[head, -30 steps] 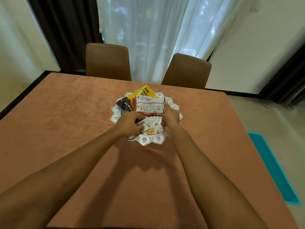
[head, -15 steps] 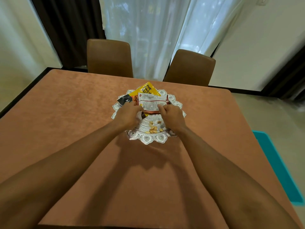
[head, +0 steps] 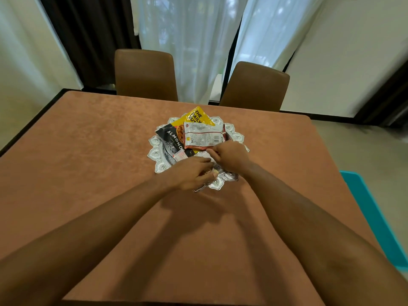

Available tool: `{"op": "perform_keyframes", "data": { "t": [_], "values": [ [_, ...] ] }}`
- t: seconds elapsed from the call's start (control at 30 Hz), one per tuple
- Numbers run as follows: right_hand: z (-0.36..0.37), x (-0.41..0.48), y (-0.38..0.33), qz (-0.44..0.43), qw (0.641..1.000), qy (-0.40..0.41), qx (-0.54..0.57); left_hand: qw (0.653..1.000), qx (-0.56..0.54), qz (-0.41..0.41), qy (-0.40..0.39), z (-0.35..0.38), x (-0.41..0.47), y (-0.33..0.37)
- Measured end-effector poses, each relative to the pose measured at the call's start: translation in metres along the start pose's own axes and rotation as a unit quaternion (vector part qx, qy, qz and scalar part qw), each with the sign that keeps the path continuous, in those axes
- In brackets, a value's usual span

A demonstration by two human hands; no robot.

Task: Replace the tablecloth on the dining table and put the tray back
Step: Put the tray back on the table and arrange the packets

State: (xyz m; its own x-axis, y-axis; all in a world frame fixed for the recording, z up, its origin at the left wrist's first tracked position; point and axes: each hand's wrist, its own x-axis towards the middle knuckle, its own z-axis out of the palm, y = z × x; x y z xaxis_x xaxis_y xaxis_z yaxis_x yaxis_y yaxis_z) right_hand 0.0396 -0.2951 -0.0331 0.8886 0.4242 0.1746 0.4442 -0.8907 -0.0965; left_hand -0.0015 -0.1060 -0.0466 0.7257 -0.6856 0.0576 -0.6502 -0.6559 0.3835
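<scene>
Comparing with the earlier frame: the left hand [head: 194, 174] has shifted down over the tray's [head: 154, 154] near side; grip state indeterminate. The right hand [head: 229, 156] pinches the glossy white-and-red packet's [head: 204, 136] lower edge. Scalloped, embossed silver tray sits mid-table on matte brown tablecloth [head: 88, 162].

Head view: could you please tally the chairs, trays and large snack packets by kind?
Brown padded chairs: 2
Ornate silver tray: 1
Large snack packets, yellow, black, white-and-red: 3
Total: 6
</scene>
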Motion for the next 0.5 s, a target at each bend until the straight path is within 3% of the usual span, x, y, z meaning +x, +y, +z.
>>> {"op": "perform_keyframes", "data": {
  "t": [0.3, 0.5],
  "values": [
    [-0.001, 0.004, -0.003, 0.006, 0.999, -0.026, -0.03, 0.995, 0.04, 0.008, 0.092, 0.012, -0.019, 0.004],
    [-0.004, 0.002, -0.005, 0.008, 0.999, -0.04, -0.032, 0.994, -0.013, -0.039, 0.1, 0.008, -0.015, 0.008]
  ]
}}
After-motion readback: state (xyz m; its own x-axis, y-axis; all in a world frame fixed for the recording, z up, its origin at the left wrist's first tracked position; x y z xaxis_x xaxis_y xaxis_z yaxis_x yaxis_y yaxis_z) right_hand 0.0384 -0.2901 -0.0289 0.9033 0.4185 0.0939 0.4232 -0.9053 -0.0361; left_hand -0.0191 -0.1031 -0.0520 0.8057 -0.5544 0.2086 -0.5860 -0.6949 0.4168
